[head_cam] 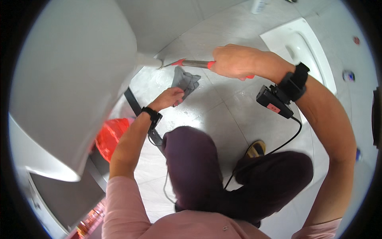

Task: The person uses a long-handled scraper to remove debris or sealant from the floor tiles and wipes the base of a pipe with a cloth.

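My right hand (232, 62) grips a long-handled scraper-like tool (196, 64) with a metal shaft and red ends. Its thin tip reaches the end of a short white pipe (149, 61) at the tiled floor; whether it touches is hard to tell. Below that tool, my left hand (169, 98) pinches a crumpled grey cloth (185, 80), held low over the wet-looking floor. A large white ceramic fixture, seemingly a washbasin (80, 59), fills the upper left, close beside my left arm.
On the right lies a white ceramic squat pan (323, 64). A dark strip (132, 101) crosses the floor under my left wrist, near a red plastic bag (112, 137). A black cable (283, 143) hangs from the right wrist device. A white bottle (257, 6) stands at the top.
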`<state>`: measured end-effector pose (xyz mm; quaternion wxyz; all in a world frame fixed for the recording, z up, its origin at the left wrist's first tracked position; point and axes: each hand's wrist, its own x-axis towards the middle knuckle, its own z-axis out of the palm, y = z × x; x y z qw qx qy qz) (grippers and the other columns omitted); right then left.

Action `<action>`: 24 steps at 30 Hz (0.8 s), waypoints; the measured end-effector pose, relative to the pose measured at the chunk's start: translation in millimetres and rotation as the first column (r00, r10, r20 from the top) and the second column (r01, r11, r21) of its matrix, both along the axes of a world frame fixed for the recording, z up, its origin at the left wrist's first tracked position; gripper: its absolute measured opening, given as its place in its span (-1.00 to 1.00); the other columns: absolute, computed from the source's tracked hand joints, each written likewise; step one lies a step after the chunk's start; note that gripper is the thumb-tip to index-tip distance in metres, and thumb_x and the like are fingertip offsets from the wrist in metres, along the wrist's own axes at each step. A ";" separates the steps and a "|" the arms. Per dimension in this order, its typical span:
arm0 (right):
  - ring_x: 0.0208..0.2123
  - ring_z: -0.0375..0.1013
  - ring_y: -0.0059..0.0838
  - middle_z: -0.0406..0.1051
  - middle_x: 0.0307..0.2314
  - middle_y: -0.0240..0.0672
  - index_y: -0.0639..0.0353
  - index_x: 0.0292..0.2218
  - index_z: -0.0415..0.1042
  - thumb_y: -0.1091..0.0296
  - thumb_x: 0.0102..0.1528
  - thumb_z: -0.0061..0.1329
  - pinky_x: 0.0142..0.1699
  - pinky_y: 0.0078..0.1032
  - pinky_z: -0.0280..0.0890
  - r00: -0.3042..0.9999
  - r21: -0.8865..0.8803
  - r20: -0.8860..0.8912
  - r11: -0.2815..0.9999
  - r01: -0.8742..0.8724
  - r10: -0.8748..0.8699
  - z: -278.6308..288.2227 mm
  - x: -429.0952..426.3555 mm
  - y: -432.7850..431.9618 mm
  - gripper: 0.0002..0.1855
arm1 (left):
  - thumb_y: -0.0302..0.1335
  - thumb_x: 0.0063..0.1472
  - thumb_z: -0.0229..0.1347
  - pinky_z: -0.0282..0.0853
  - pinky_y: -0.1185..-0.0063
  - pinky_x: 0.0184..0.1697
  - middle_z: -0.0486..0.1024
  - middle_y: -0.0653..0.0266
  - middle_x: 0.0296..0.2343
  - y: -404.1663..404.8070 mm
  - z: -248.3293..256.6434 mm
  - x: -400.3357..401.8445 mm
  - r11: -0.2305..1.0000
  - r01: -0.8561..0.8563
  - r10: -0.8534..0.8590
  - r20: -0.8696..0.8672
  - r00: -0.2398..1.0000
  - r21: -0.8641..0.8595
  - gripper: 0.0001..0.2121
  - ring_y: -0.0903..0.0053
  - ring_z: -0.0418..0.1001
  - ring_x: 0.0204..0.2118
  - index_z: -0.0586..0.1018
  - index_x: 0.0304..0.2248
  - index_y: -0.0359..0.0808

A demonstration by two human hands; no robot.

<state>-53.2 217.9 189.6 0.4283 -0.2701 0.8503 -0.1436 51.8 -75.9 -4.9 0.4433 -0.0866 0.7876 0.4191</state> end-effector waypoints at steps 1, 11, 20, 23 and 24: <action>-0.73 0.33 -0.19 0.35 -0.72 -0.04 0.46 -0.52 0.33 0.25 0.10 -0.26 -0.59 -0.25 0.26 1.000 0.011 0.002 1.000 0.021 -0.021 -6.6 3.5 4.0 -0.62 | -0.25 0.27 0.00 0.36 0.63 -0.41 0.51 0.26 -0.42 9.4 -4.3 -3.5 0.999 0.042 -0.042 -0.009 0.999 0.010 -0.70 0.62 0.44 -0.46 0.48 -0.17 -0.34; -0.68 0.35 -0.40 0.35 -0.64 -0.19 0.37 -0.26 0.29 0.41 0.05 -0.22 -0.62 -0.40 0.21 0.985 -0.107 0.147 0.989 0.105 -0.089 -63.3 20.2 10.9 -0.76 | -0.23 0.25 -0.01 0.39 0.43 -0.20 0.53 0.08 -0.30 42.2 23.2 19.7 0.771 0.529 -0.614 -0.193 0.766 -0.356 -0.66 0.26 0.49 -0.30 0.50 -0.17 -0.37; -0.67 0.33 -0.46 0.31 -0.66 -0.31 0.29 -0.37 0.34 0.32 -0.01 -0.12 -0.57 -0.41 0.22 0.961 -0.243 0.220 0.945 0.220 -0.167 -87.9 35.8 -6.8 -0.78 | -0.06 0.34 -0.15 0.40 0.59 -0.33 0.51 0.31 -0.34 73.0 84.8 6.6 0.852 -0.518 0.513 0.072 0.855 0.078 -0.56 0.61 0.45 -0.38 0.43 -0.06 -0.27; -0.66 0.33 -0.48 0.32 -0.65 -0.33 0.28 -0.44 0.33 0.31 0.00 -0.11 -0.58 -0.43 0.21 0.941 -0.280 0.281 0.921 0.270 -0.190 -98.4 44.7 -2.6 -0.81 | -0.01 0.34 -0.18 0.38 0.57 -0.28 0.51 0.32 -0.35 77.4 53.3 8.8 0.646 -0.720 0.704 0.166 0.690 0.256 -0.57 0.58 0.45 -0.35 0.45 -0.15 -0.22; -0.66 0.33 -0.49 0.31 -0.66 -0.33 0.28 -0.45 0.32 0.32 0.01 -0.11 -0.58 -0.42 0.21 0.927 -0.330 0.316 0.893 0.305 -0.200 -103.3 52.4 -4.4 -0.82 | -0.03 0.35 -0.19 0.37 0.57 -0.27 0.51 0.31 -0.34 79.6 47.6 9.3 0.606 -0.741 0.724 0.184 0.665 0.290 -0.59 0.58 0.45 -0.34 0.45 -0.17 -0.21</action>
